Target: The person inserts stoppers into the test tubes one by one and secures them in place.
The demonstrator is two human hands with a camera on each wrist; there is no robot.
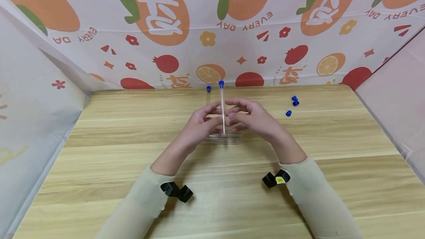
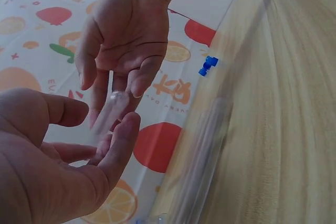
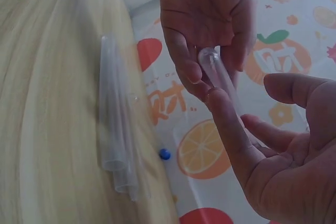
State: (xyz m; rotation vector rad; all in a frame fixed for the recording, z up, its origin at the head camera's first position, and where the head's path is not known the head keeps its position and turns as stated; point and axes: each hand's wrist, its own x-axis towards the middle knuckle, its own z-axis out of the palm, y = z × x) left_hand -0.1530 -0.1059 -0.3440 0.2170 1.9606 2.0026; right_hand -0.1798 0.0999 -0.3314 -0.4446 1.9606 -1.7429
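A clear test tube [image 1: 223, 110] with a blue cap [image 1: 221, 83] at its top stands upright between my two hands. My left hand [image 1: 202, 121] has its fingertips at the left side of the tube, fingers bent. From the right, my right hand [image 1: 254, 117] meets it with curved fingers. The rounded lower end [image 3: 210, 55] shows between the fingers of both hands in the right wrist view. Both thumbs stand off from the tube in the wrist views. Under the hands, several clear tubes [image 3: 111, 114] lie side by side on the table.
Three loose blue caps [image 1: 289, 113] lie at the right of the wooden table [image 1: 132, 176]. Another blue cap [image 1: 208, 89] is at the back edge, close to the fruit-print curtain [image 1: 199, 54]. White cloth [image 1: 33, 76] borders the left side.
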